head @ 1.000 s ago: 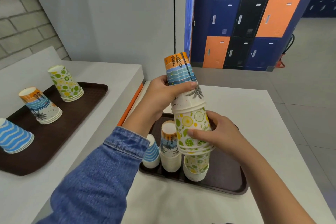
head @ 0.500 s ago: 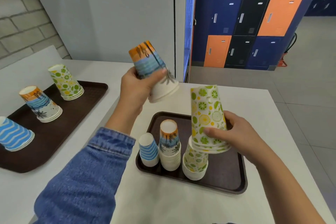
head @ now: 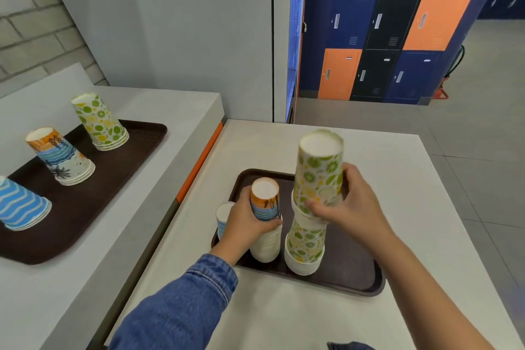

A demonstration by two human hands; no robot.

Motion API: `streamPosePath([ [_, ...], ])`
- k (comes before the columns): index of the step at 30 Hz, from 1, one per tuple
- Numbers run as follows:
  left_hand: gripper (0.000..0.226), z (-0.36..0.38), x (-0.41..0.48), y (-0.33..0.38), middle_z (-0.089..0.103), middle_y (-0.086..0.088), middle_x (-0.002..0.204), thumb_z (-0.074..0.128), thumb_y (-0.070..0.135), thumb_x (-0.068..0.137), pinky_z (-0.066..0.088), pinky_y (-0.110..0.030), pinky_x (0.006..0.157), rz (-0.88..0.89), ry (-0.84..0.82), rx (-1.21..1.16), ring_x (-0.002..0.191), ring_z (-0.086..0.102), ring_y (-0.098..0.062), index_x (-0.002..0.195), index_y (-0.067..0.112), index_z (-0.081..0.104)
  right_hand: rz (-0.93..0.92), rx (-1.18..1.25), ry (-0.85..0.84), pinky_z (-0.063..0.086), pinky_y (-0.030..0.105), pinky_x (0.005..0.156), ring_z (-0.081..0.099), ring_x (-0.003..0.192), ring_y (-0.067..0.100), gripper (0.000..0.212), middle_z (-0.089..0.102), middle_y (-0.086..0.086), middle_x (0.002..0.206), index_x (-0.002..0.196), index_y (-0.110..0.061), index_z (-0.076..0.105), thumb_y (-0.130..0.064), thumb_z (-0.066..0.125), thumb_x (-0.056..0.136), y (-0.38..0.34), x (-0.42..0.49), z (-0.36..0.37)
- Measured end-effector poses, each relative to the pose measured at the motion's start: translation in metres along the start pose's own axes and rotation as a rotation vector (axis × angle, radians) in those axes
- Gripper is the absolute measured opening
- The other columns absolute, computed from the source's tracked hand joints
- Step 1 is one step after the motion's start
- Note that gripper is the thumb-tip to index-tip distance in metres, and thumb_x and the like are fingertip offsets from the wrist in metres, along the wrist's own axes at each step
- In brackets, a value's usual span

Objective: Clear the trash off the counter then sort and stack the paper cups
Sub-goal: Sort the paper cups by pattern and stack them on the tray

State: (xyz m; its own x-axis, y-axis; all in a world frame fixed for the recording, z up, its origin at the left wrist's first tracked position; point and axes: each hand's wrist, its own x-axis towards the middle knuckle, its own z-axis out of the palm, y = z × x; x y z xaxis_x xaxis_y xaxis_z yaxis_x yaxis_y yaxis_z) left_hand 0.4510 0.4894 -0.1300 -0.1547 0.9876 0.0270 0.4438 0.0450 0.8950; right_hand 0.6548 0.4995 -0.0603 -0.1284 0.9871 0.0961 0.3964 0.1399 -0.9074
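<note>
Head view, close, angled down over tray (head: 355,281)

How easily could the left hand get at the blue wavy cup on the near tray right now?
Probably not yet: the left hand grips the palm-print cup stack. Once it lets go, likely yes; the blue wavy cup stands right beside it, nothing between.

A white counter (head: 397,179) is noted in the foreground, and one brown near tray (head: 369,290) lies directly on it. A second, left counter (head: 170,102) adjoins it and bears a brown left tray (head: 85,207). On the near tray are stood, inverted, a citrus-print stack (head: 304,250), a sunset-print stack (head: 265,247) and a blue-wave cup (head: 223,216).
</note>
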Motion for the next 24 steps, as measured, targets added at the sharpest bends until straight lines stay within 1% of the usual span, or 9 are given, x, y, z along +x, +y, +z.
streamPosePath([
  [4,0.076,0.002,0.003,-0.008,0.058,0.005,0.113,0.09,0.019,0.056,0.046,-0.023,0.086,-0.002,0.026,0.042,0.104,0.056,-0.01,0.116,0.025,0.044,0.05,-0.078,-0.058,0.049,0.023,0.079,0.058,0.097,-0.002,0.07,0.058,-0.021,0.104,0.111,-0.036,0.042,-0.029,0.086,0.058,0.036,-0.008,0.02],
  [7,0.079,0.002,0.005,-0.011,0.059,0.005,0.114,0.091,0.019,0.054,0.047,-0.024,0.088,-0.005,0.033,0.031,0.107,0.057,-0.011,0.116,0.027,0.043,0.092,-0.127,-0.105,0.042,0.015,0.073,0.056,0.096,0.001,0.073,0.054,-0.025,0.1,0.112,-0.037,0.039,-0.028,0.087,0.058,0.062,-0.013,0.032],
  [9,0.081,0.004,0.004,-0.014,0.058,0.007,0.115,0.092,0.023,0.052,0.048,-0.025,0.09,-0.014,0.028,0.022,0.11,0.057,-0.012,0.115,0.031,0.042,0.138,-0.135,-0.119,0.042,0.016,0.072,0.056,0.097,0.004,0.074,0.053,-0.023,0.1,0.112,-0.036,0.037,-0.028,0.087,0.058,0.077,-0.016,0.038],
  [11,0.085,0.008,0.003,-0.017,0.057,0.006,0.119,0.092,0.033,0.048,0.049,-0.034,0.096,-0.029,0.025,0.014,0.114,0.055,-0.013,0.117,0.034,0.042,0.168,-0.148,-0.098,0.042,0.019,0.071,0.057,0.097,0.008,0.074,0.052,-0.021,0.099,0.113,-0.033,0.037,-0.03,0.087,0.058,0.089,-0.018,0.038],
  [13,0.089,0.012,0.003,-0.018,0.058,0.006,0.12,0.09,0.041,0.044,0.049,-0.039,0.098,-0.039,0.028,0.017,0.115,0.054,-0.014,0.119,0.035,0.043,0.193,-0.149,-0.05,0.041,0.02,0.068,0.056,0.093,0.009,0.073,0.051,-0.021,0.097,0.115,-0.027,0.04,-0.029,0.087,0.059,0.097,-0.016,0.033],
  [17,0.091,0.019,0.0,-0.014,0.058,0.008,0.12,0.09,0.046,0.042,0.049,-0.04,0.098,-0.046,0.063,0.033,0.116,0.053,-0.014,0.119,0.036,0.043,0.219,-0.167,-0.026,0.039,0.021,0.069,0.054,0.094,0.011,0.077,0.054,-0.012,0.103,0.124,-0.017,0.043,-0.025,0.087,0.061,0.104,-0.007,0.018],
  [19,0.089,0.022,-0.002,-0.011,0.057,0.009,0.119,0.09,0.046,0.042,0.048,-0.039,0.099,-0.042,0.075,0.032,0.116,0.054,-0.013,0.117,0.037,0.042,0.231,-0.172,-0.044,0.04,0.024,0.075,0.055,0.099,0.011,0.082,0.054,-0.011,0.108,0.129,-0.017,0.043,-0.024,0.088,0.061,0.107,-0.004,0.014],
  [21,0.086,0.026,-0.006,-0.008,0.057,0.01,0.118,0.092,0.039,0.045,0.048,-0.035,0.099,-0.028,0.09,0.029,0.114,0.054,-0.01,0.115,0.037,0.042,0.229,-0.154,-0.054,0.039,0.025,0.081,0.052,0.103,0.008,0.087,0.054,-0.013,0.112,0.133,-0.02,0.042,-0.024,0.089,0.06,0.11,-0.004,0.014],
  [24,0.085,0.032,-0.009,-0.005,0.057,0.009,0.119,0.091,0.041,0.045,0.048,-0.034,0.099,-0.016,0.109,0.017,0.113,0.054,-0.008,0.116,0.035,0.045,0.195,-0.174,-0.058,0.04,0.027,0.082,0.052,0.106,0.007,0.093,0.054,-0.016,0.114,0.135,-0.024,0.04,-0.024,0.091,0.057,0.111,-0.009,0.014],
])
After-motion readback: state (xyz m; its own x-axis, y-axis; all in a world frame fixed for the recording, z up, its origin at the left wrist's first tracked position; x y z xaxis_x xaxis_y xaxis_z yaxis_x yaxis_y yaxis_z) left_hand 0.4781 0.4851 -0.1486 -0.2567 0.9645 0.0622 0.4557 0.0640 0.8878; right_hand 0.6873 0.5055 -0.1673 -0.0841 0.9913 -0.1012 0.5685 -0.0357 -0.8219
